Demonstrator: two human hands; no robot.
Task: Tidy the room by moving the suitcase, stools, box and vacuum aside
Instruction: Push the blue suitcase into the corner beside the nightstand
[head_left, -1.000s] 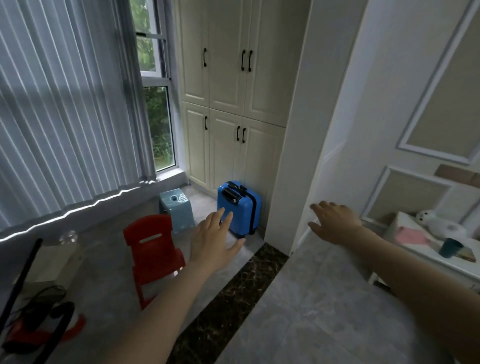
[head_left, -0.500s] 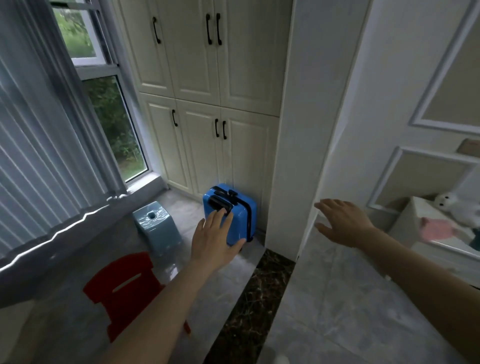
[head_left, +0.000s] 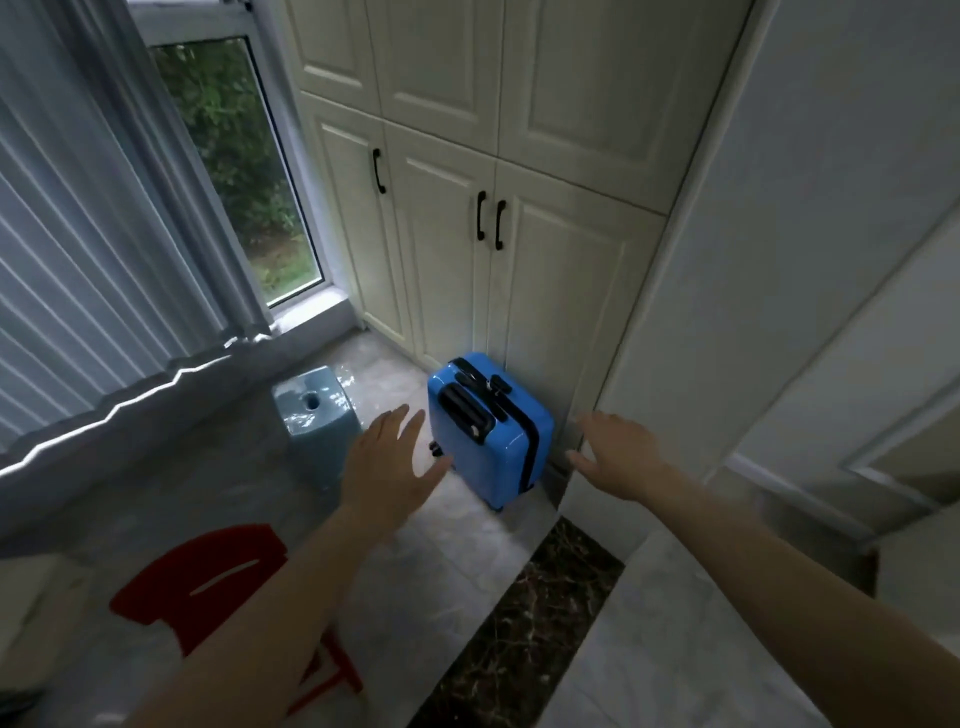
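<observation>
In the head view, a small blue hard-shell suitcase (head_left: 491, 431) stands upright on its wheels in the middle of the frame, its back close against the cream cabinet doors (head_left: 561, 291); whether it touches them cannot be told. Its black telescopic handle (head_left: 466, 413) is folded down on the top face, and a black zipper band runs round its side.

The left hand (head_left: 387, 467) reaches in from the lower left, palm down, fingers straight and spread, holding nothing. Its thumb lies just beside the suitcase's lower left edge in the picture; contact cannot be told. The right hand (head_left: 615, 454) comes in from the lower right, also flat with relaxed fingers, empty, just to the right of the suitcase and in front of the white pillar's (head_left: 691, 312) foot.

Left of the suitcase, a pale blue plastic stool (head_left: 317, 421) with a round hole in its seat stands on the glossy grey floor (head_left: 441, 561). At lower left, a red plastic child's chair (head_left: 208, 582) is partly hidden by the left forearm. A dark marble threshold strip (head_left: 524, 623) runs diagonally across the lower centre. At upper left are a window (head_left: 234, 156) showing greenery and grey vertical blinds (head_left: 78, 234).
</observation>
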